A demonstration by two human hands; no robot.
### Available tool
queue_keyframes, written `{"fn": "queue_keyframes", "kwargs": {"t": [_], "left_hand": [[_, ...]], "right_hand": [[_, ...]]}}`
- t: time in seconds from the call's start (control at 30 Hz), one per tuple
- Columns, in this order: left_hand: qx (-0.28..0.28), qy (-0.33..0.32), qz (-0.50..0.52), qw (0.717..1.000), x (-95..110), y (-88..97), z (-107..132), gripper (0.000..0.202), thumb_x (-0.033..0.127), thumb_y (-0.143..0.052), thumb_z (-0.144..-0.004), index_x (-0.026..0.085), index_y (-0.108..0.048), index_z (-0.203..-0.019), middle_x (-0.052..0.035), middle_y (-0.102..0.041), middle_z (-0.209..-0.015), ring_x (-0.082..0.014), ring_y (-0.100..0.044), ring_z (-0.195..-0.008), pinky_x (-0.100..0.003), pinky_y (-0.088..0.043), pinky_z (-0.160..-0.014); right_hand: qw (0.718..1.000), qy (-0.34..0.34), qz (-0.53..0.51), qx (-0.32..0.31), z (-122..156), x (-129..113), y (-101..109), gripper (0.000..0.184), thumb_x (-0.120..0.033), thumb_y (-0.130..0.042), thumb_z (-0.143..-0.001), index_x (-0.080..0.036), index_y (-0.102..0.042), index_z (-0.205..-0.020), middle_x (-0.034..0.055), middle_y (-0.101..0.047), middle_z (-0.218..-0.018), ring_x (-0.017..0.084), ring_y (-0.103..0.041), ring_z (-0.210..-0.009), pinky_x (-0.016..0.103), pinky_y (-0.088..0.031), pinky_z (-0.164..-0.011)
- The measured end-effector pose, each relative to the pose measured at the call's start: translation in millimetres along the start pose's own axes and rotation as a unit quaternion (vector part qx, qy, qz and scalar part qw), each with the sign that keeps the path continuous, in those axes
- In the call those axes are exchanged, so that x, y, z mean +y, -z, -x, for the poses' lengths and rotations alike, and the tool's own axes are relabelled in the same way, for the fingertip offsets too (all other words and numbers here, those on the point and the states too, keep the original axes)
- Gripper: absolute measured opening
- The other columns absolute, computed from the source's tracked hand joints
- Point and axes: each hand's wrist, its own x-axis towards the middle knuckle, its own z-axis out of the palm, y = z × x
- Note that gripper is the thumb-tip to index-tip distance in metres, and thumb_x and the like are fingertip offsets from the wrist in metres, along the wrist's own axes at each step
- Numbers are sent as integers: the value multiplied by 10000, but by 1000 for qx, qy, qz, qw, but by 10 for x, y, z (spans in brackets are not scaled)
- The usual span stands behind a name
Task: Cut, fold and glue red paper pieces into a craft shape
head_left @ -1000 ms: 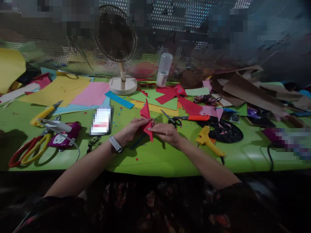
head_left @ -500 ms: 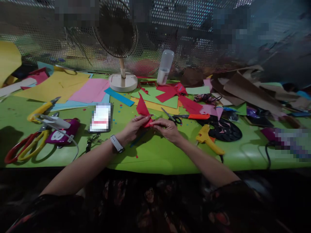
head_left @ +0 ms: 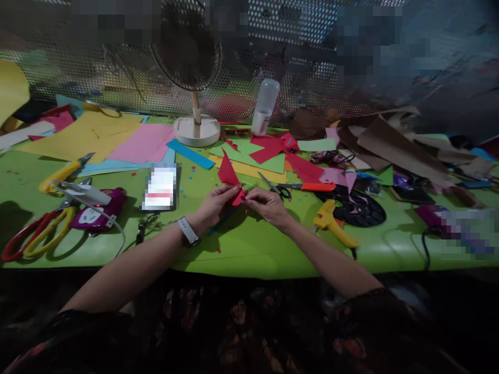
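Note:
A folded piece of red paper (head_left: 228, 175) stands up from the green table (head_left: 249, 249), its point aimed away from me. My left hand (head_left: 215, 204), with a white watch on its wrist, pinches the paper's lower edge. From the other side my right hand (head_left: 266, 204) pinches the same lower part, fingertips almost meeting the left ones. Just beyond my right hand lie black-handled scissors (head_left: 277, 189) and an orange-handled cutter (head_left: 312, 186).
A yellow glue gun (head_left: 334, 224) lies right of my hands; a phone (head_left: 160, 188), a purple device (head_left: 99, 214) with a white cable and red and yellow scissors (head_left: 35, 237) lie left. Coloured sheets, a small fan (head_left: 191, 72), a white bottle (head_left: 264, 107) and brown card scraps fill the back.
The red paper's lower tip, seen below my hands a second ago, is now folded in or hidden between my fingers. Both hands stayed in the same spot.

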Motion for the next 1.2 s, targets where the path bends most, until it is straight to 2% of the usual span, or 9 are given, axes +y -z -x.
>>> {"fn": "queue_keyframes", "kwargs": {"t": [0.2, 0.4, 0.5, 0.63, 0.73, 1.2], "left_hand": [[15, -44, -11, 999, -67, 9, -12, 200, 254, -816, -673, 155, -739, -830, -33, -749, -808, -108, -669, -693, -208, -536, -687], [5, -27, -7, 1000, -61, 23, -1, 147, 226, -799, -680, 182, -725, -798, -30, -741, -809, -137, -668, -711, -267, -562, -706], [-10, -26, -13, 1000, -63, 16, 3, 132, 228, -785, -690, 178, -720, -793, -18, -730, -786, -128, -658, -710, -286, -563, -757], [-43, -31, -37, 998, -60, -9, 18, 116, 228, -759, -725, 163, -725, -815, -18, -732, -805, -108, -652, -730, -236, -532, -764], [-57, -26, -47, 997, -43, -33, 42, 112, 231, -737, -753, 157, -731, -837, -31, -736, -832, -114, -652, -747, -238, -524, -765], [-37, -31, -71, 996, -52, -17, 44, 106, 224, -773, -699, 165, -734, -778, -26, -735, -771, -113, -636, -677, -233, -506, -688]], "right_hand": [[996, -90, 4, 14, -27, -17, -6, 307, -478, -711, -755, -177, -651, -765, -28, -620, -650, 80, -591, -533, 212, -523, -544], [989, -127, -14, 69, -31, -46, -16, 375, -531, -713, -726, -175, -596, -742, -54, -578, -605, 63, -550, -433, 192, -499, -441], [987, -133, -15, 89, -28, -69, -27, 399, -543, -724, -705, -178, -566, -724, -59, -576, -583, 60, -540, -409, 178, -480, -405], [985, -134, -10, 103, -22, -80, -32, 413, -552, -726, -700, -180, -548, -715, -69, -560, -553, 55, -518, -373, 168, -454, -365], [985, -136, -10, 105, -20, -74, -26, 427, -570, -716, -703, -178, -548, -723, -69, -556, -541, 55, -517, -361, 163, -439, -347], [986, -132, 9, 97, -12, -78, -20, 425, -567, -727, -691, -173, -569, -686, -58, -545, -485, 65, -504, -367, 177, -460, -360]]}}
